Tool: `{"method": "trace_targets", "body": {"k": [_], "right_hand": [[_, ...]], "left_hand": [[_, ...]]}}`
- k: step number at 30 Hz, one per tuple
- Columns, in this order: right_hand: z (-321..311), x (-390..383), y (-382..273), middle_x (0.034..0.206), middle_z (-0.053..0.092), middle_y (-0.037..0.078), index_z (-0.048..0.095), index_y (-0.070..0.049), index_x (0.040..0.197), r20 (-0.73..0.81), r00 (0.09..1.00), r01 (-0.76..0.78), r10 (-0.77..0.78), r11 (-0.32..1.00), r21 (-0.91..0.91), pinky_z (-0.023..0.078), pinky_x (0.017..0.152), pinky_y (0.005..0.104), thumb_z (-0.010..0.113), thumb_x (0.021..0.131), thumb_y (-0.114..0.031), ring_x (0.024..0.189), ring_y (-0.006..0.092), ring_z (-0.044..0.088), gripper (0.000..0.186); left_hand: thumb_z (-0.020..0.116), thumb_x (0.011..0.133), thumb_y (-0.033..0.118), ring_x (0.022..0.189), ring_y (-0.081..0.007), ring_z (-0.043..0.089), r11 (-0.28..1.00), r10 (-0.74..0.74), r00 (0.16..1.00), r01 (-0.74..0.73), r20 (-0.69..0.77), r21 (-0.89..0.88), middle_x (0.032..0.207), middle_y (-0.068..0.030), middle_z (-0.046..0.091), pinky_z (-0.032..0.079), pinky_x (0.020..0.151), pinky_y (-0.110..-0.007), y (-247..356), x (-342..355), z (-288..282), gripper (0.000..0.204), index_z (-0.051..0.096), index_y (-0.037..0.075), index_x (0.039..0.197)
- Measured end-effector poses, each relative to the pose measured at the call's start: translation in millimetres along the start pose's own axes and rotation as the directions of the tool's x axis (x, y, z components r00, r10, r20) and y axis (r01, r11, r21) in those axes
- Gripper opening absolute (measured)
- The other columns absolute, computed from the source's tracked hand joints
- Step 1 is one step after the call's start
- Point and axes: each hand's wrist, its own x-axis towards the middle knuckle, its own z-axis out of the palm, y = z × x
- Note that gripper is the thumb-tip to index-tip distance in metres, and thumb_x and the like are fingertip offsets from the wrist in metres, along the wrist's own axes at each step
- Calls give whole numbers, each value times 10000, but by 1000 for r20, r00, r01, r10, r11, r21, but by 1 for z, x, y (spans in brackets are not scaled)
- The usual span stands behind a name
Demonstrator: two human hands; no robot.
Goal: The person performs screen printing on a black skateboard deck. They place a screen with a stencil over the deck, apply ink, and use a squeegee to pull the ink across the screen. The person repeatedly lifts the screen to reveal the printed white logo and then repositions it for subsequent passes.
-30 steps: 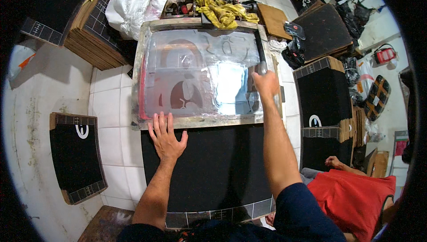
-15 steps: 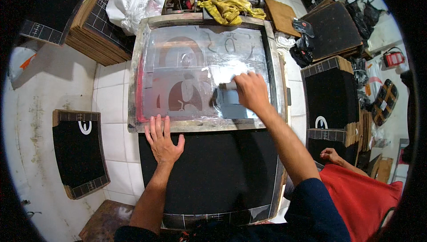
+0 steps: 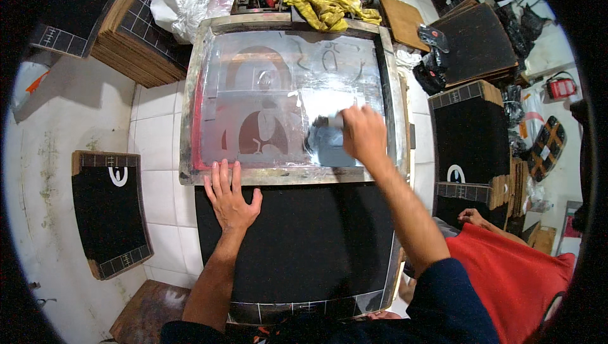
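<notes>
Right hand (image 3: 365, 135) grips a tool (image 3: 335, 122), apparently sweeping the screen (image 3: 278, 105), left hand (image 3: 232, 203) splayed on its frame (image 3: 292, 177), steady pressure wanted next.

Everything's shot from head height with the left camera of a worn fisheye pair, tipped downward. The framed screen (image 3: 285, 105) is caught a bit above centre, pretty near; left hand (image 3: 232, 202) and right hand (image 3: 366, 134) are viewed from above, and straight edges get bent toward the rim.

White sack (image 3: 190, 2) left, brown board (image 3: 404, 22) right of crumpled yellow cloth (image 3: 324, 10).
</notes>
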Motion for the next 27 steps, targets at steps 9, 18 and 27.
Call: {"method": "trace_targets", "body": {"k": [9,18,27], "right_hand": [[10,72,25,1013,687,81,628,-124,1038,-13,998,-65,66,998,16,508,786,480,727,740,-43,976,339,649,324],[-23,-53,-35,900,604,30,649,-153,997,129,989,-72,73,997,-14,451,772,417,693,781,-45,890,263,594,245],[-44,-31,-28,974,700,29,672,-158,1069,231,966,-99,115,992,-81,421,946,471,817,823,-196,1020,258,665,289]], "left_hand": [[753,828,363,1553,-364,227,1000,-12,1000,12,9,7,1628,-175,320,148,1260,-608,-1,-1,0,873,375,101,1570],[797,815,350,1531,-348,270,1000,-11,1000,11,-10,-3,1577,-154,379,178,1255,-593,0,-3,3,851,413,114,1538],[944,639,320,1043,-278,575,958,116,992,-123,-43,-259,1010,-74,626,386,996,-479,-24,36,-23,558,703,67,1074]]}}
